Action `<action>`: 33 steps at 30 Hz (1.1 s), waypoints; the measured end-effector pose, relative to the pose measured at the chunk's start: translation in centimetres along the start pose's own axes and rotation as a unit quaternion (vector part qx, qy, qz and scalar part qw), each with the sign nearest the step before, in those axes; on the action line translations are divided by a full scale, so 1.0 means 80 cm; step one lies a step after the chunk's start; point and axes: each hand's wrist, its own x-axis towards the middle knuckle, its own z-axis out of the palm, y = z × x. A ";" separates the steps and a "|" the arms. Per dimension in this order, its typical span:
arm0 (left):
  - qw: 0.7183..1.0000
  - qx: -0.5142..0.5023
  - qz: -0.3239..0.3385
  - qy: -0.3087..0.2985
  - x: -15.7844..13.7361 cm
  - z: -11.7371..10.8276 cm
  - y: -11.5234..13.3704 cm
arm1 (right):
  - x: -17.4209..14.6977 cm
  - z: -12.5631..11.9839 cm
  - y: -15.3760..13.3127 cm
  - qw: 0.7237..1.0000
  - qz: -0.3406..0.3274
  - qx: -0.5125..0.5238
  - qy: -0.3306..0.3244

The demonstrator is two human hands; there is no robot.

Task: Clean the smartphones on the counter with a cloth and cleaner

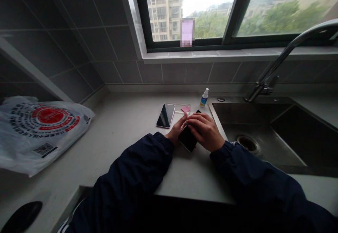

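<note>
My left hand [174,133] grips a dark-screened smartphone [188,140] from its left side, tilted above the counter. Over the phone's upper part, my right hand [207,130] has its fingers bent and pressed together near the left thumb; whatever they pinch is hidden. Just left of my hands, another smartphone [166,116] lies face up. A small pink piece [185,109], cloth or paper, lies beyond my fingers on a clear, flat frame-like item. Behind my right hand stands a small white-capped bottle [204,98] with a blue and yellow label. A small dark thing [198,111] peeks out there, mostly covered.
To the right is a steel sink [218,120] with a tall curved faucet [274,62]. A white plastic bag [29,131] with red and black print rests on the counter [118,120] at left. A dark oval object [22,216] sits at lower left. A window [211,18] is ahead.
</note>
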 end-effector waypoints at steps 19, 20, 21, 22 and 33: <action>0.989 0.132 -0.060 0.015 -0.010 0.001 0.002 | -0.005 0.003 0.025 0.995 0.082 -0.058 -0.010; 0.989 0.136 -0.063 0.016 -0.011 0.002 0.003 | -0.005 0.003 0.026 0.994 0.088 -0.061 -0.009; 0.988 0.140 -0.067 0.018 -0.012 0.003 0.004 | -0.005 0.002 0.028 0.993 0.095 -0.064 -0.007; 0.987 0.143 -0.069 0.020 -0.012 0.003 0.004 | -0.005 0.002 0.029 0.993 0.102 -0.067 -0.004; 0.992 0.123 -0.023 0.004 -0.014 0.006 0.005 | -0.007 0.005 0.036 0.989 0.140 -0.046 -0.016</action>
